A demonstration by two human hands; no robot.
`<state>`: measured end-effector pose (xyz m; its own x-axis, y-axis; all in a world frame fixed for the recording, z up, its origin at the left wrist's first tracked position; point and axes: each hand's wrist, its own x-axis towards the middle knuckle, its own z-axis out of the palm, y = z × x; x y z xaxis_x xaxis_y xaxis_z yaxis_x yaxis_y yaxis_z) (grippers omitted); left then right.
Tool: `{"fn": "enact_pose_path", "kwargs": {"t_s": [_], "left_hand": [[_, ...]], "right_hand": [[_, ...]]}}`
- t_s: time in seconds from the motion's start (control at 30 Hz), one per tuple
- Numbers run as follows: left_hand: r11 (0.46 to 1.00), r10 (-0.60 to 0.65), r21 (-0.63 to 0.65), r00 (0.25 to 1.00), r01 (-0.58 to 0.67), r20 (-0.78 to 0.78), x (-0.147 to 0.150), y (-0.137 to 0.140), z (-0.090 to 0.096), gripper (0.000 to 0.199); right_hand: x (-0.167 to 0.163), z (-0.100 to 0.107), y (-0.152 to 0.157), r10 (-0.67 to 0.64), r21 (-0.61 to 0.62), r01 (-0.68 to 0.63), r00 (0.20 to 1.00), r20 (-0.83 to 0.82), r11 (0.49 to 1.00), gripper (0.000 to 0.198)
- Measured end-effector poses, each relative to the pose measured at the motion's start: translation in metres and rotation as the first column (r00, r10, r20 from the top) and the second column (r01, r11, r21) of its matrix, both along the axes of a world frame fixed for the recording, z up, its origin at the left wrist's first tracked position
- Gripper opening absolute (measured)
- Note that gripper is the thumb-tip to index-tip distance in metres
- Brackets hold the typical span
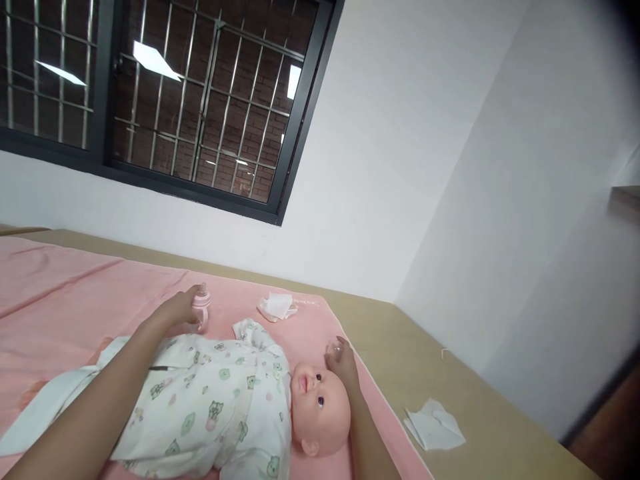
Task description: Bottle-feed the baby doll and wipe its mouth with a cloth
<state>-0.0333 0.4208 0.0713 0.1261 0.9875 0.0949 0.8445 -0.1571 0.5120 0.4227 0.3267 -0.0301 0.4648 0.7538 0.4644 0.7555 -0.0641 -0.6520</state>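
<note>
A baby bottle (201, 312) is standing roughly upright beyond the doll (215, 400), above the far part of the pink blanket (95, 280); I cannot tell if its bottom is touching the cloth. The left hand (184, 308) is closing its fingers around the bottle from the left side. The right hand (344, 363) is bending its fingers around a small clear cap (337, 348), just beyond the doll's head. The doll is lying on its back on the blanket, with its head to the right and its legs to the left, and is wearing white clothes with small printed animals. The left forearm is crossing over its body. Between the two hands, a tissue pack (278, 307) is lying on the blanket. To the right, a folded tissue (435, 427) is resting on the beige surface (373, 327). Behind, a white wall (380, 133) is holding a dark-framed window (200, 100) with metal bars.
</note>
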Motion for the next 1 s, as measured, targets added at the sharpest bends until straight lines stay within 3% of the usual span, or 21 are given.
{"fn": "enact_pose_path", "kwargs": {"t_s": [0.17, 0.33, 0.43, 0.53, 0.63, 0.77, 0.83, 1.0], "left_hand": [[0.999, 0.015, 0.031, 0.999, -0.014, -0.028, 0.001, 0.001, 0.000, 0.068], [0.998, 0.057, 0.045, 0.996, -0.055, -0.061, 0.004, 0.002, -0.002, 0.056], [0.995, 0.087, 0.051, 0.994, -0.084, -0.071, 0.007, 0.001, 0.003, 0.054], [0.990, 0.102, 0.091, 0.995, -0.103, 0.015, 0.013, -0.006, 0.016, 0.059], [0.981, 0.098, 0.155, 0.988, -0.116, 0.118, 0.023, -0.022, 0.036, 0.067], [0.965, -0.019, 0.257, 0.963, -0.053, 0.270, 0.045, -0.057, 0.063, 0.071], [0.955, -0.097, 0.296, 0.942, -0.003, 0.322, 0.057, -0.077, 0.074, 0.070], [0.912, -0.282, 0.379, 0.910, 0.156, 0.304, 0.087, -0.123, 0.088, 0.067]], "right_hand": [[-0.005, 0.008, -0.005, 0.013, -0.116, -0.011, 1.000, 0.018, 0.993, 0.066], [-0.005, 0.008, -0.005, -0.007, -0.114, 0.011, 0.999, 0.037, 0.993, 0.065], [-0.006, 0.008, -0.007, -0.024, -0.094, 0.018, 0.998, -0.059, 0.995, 0.066], [-0.010, 0.013, -0.010, 0.001, 0.008, 0.002, 0.970, -0.245, 1.000, 0.070], [-0.019, 0.030, -0.012, 0.121, 0.191, -0.030, 0.866, -0.486, 0.981, 0.078], [-0.042, 0.075, -0.014, 0.302, 0.362, -0.057, 0.678, -0.670, 0.930, 0.083], [-0.062, 0.104, -0.020, 0.461, 0.470, -0.134, 0.546, -0.700, 0.872, 0.083], [-0.127, 0.165, -0.055, 0.722, 0.637, -0.342, 0.373, -0.582, 0.690, 0.086]]}}
